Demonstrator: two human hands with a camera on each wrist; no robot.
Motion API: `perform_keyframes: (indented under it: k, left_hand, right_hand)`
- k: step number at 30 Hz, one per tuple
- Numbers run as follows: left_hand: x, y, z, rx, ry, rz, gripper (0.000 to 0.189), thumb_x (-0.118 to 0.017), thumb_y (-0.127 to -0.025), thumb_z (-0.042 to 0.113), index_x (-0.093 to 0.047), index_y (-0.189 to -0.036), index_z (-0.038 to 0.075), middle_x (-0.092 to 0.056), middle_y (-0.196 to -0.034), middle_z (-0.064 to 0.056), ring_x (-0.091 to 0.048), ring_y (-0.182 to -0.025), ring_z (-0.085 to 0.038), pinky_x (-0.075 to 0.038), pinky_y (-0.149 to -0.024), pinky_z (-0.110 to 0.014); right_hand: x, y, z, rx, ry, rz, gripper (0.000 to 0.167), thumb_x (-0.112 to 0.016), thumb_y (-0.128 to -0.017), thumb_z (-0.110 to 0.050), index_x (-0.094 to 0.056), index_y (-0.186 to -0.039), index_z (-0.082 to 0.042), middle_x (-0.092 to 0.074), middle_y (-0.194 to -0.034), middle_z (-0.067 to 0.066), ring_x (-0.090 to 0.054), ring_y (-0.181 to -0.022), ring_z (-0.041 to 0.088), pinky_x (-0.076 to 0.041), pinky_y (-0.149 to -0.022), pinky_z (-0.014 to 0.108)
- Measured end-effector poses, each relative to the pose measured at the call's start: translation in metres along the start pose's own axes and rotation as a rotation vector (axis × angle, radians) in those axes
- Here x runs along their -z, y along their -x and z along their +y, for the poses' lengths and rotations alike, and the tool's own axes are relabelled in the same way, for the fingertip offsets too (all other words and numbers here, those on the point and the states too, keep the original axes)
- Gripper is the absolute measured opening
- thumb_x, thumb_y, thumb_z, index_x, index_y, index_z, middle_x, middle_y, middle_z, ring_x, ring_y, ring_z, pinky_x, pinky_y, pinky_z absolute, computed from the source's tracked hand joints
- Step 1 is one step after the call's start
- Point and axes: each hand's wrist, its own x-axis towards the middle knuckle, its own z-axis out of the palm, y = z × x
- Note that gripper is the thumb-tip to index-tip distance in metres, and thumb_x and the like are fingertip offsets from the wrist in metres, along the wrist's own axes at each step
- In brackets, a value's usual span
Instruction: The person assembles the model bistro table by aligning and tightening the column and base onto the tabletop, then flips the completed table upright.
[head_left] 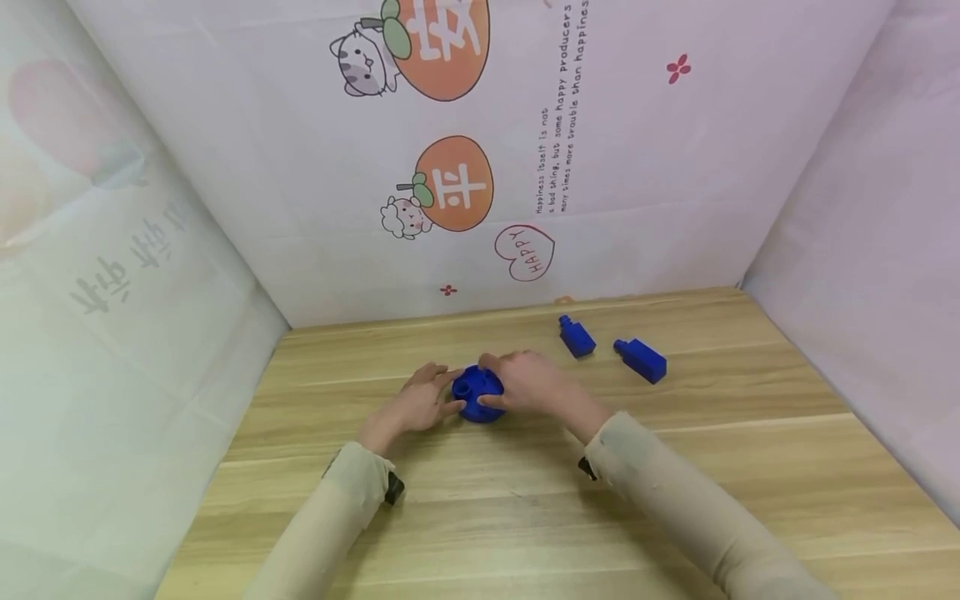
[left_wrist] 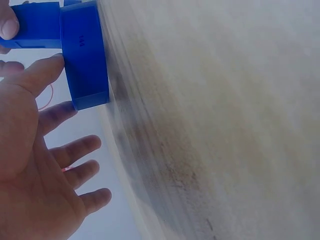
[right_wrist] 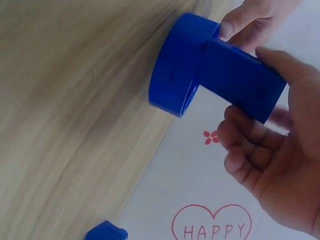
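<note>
Head: blue round base (head_left: 480, 410) sits on the wood-grain table (head_left: 465, 517) between left hand (head_left: 416, 404) and right hand (head_left: 532, 383). Two loose necked blocks (head_left: 578, 340) (head_left: 643, 362) lie off to the right. Right hand hides what it grips.

Left wrist: thumb and index pinch the base's rim, other fingers spread; probably best to keep it flat and unturning. Rim marking unreadable.

Right wrist: thumb and fingers pinch a rectangular block (right_wrist: 242, 77) by opposite sides, against the base. Likely wants holding square, force straight along its length. Joint hidden, can't tell if seated; one loose block cut off.
</note>
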Motion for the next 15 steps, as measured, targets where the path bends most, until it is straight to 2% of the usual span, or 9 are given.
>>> perform_keyframes:
  k: [3,6,10,15]
  left_hand:
    - [-0.0007,0.0010,-0.0002,0.005,-0.012,0.000,0.067,-0.053,-0.099,0.053,-0.038,-0.155,0.020,-0.034,-0.159,-0.021,-0.021,-0.152,-0.044,-0.021,-0.123,-0.057]
    - [-0.0006,0.0018,0.0005,0.012,-0.030,-0.001,0.067,-0.052,-0.099,0.054,-0.037,-0.156,0.021,-0.034,-0.159,-0.020,-0.020,-0.152,-0.043,-0.019,-0.123,-0.056]
    - [-0.0001,0.0021,0.0017,0.013,-0.031,-0.002,0.067,-0.052,-0.100,0.054,-0.037,-0.155,0.021,-0.034,-0.160,-0.019,-0.020,-0.152,-0.043,-0.018,-0.123,-0.057]
    - [0.0004,0.0015,0.0028,0.011,-0.033,-0.008,0.067,-0.052,-0.100,0.055,-0.036,-0.156,0.021,-0.033,-0.160,-0.019,-0.019,-0.152,-0.043,-0.018,-0.123,-0.057]
  right_hand:
    - [0.0000,0.0027,0.0013,0.073,0.002,-0.005,0.058,-0.068,-0.089,-0.055,-0.058,-0.135,-0.020,-0.072,-0.121,0.009,-0.070,-0.107,0.025,-0.057,-0.092,0.044]
    - [0.0012,0.0045,0.0028,0.120,-0.013,-0.008,0.053,-0.074,-0.087,-0.045,-0.062,-0.133,-0.019,-0.072,-0.121,0.007,-0.070,-0.108,0.023,-0.056,-0.095,0.043]
    - [0.0019,0.0045,0.0034,0.125,-0.017,-0.002,0.047,-0.074,-0.088,-0.039,-0.066,-0.128,-0.016,-0.074,-0.118,0.006,-0.070,-0.105,0.021,-0.057,-0.092,0.040]
    - [0.0033,0.0033,0.0023,0.107,-0.008,0.005,0.047,-0.075,-0.086,-0.040,-0.067,-0.125,-0.015,-0.074,-0.113,0.005,-0.070,-0.102,0.020,-0.057,-0.090,0.039]
